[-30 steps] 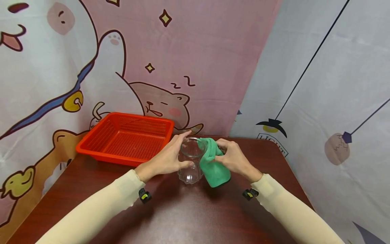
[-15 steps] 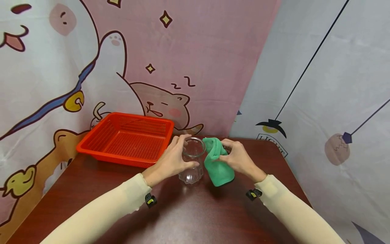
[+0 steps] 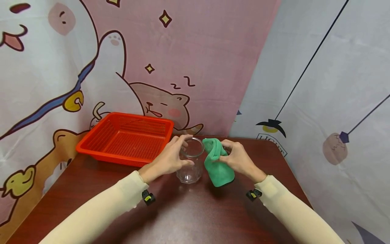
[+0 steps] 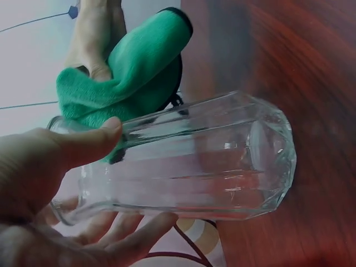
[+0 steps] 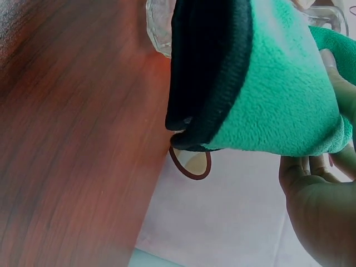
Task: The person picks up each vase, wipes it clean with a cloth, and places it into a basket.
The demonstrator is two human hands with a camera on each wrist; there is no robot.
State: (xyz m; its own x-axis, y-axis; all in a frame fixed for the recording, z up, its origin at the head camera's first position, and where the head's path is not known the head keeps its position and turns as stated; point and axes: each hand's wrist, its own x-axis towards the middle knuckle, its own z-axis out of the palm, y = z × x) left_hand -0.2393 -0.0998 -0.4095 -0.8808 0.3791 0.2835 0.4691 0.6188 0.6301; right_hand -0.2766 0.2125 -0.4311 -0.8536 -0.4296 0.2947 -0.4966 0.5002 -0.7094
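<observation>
My left hand grips a clear, faceted glass vase near its top, thumb on the near side and fingers round the far side. The vase stands upright in the head view, its round mouth facing up. Its flared lip and ribbed walls show in the left wrist view, where the thumb lies along the upper part. A green cloth with dark edging is bunched in my right hand, just right of the vase's rim. Part of the cloth hangs down below the fingers; its folds hide some of the right fingertips.
A red plastic basket with perforated sides sits at the back left of the dark reddish-brown table. Behind the table hangs a cartoon-printed fabric backdrop, with a pale section along the right side.
The cloth has moved right, from overlapping the vase's rim to beside it, along with my right hand. My left hand and the vase have shifted slightly left over the last half second.
</observation>
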